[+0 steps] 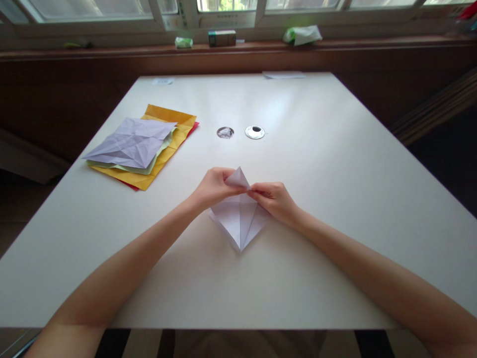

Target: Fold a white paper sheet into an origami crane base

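Note:
A pale lilac sheet of origami paper [240,219], folded into a diamond with creases down its middle, lies on the white table in front of me. Its lower point faces me, and a small triangular flap stands up at the far end. My left hand [216,186] is closed on that flap from the left, with the thumb along its lower edge. From the right, my right hand [276,199] pinches the flap's right corner between thumb and fingers. The fingertips of both hands nearly meet there. Parts of the paper's left and right sides are hidden under my hands.
To the left lies a stack of creased papers, with a lilac sheet [134,141] above green, yellow [175,117] and red ones. A metal-rimmed hole [255,132] and another round hole [225,133] sit mid-table. Small packets [301,35] rest on the window ledge.

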A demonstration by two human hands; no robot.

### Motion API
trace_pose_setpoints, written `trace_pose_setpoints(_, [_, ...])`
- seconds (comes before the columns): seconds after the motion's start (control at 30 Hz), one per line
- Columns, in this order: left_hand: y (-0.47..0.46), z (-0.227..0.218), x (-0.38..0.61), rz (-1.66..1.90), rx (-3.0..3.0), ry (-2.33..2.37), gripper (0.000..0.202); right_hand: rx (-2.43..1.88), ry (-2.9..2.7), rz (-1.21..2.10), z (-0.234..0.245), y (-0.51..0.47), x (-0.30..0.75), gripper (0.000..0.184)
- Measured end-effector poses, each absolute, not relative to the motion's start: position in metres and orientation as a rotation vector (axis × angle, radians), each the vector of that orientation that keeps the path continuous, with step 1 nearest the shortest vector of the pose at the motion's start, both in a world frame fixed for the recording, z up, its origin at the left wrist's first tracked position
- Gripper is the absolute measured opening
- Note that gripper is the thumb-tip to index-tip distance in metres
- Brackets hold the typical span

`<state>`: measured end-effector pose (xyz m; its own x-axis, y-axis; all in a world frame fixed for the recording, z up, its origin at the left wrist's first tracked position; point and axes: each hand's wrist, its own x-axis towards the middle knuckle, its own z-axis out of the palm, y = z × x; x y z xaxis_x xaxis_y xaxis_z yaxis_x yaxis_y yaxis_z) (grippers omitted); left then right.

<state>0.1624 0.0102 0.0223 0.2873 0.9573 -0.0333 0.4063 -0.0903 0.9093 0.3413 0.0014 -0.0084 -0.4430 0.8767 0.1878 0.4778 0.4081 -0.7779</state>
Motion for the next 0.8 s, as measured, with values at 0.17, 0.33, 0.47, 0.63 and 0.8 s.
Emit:
trace_pose_setpoints(0.17, [0.009,0.014,0.166,0.763,1.699,1.34,0.033,-1.139,-2.09,0.818,-0.008,0.001,0.341,0.022])
trace_pose_setpoints(0.33, [0.008,0.015,0.167,0.805,1.715,1.308,0.031,-1.148,-2.091,0.81,-0.01,0.002,0.341,0.019])
trace_pose_setpoints(0.47, [0.007,0.018,0.166,0.835,1.739,1.282,0.03,-1.149,-2.098,0.797,-0.01,0.001,0.341,0.021])
trace_pose_setpoints(0.63, [0.006,0.025,0.164,0.905,1.757,1.28,0.029,-1.151,-2.107,0.794,-0.008,0.0,0.34,0.024])
trace_pose_setpoints(0.8, [0.007,0.031,0.162,0.96,1.735,1.245,0.029,-1.149,-2.115,0.799,-0.006,0.0,0.34,0.023])
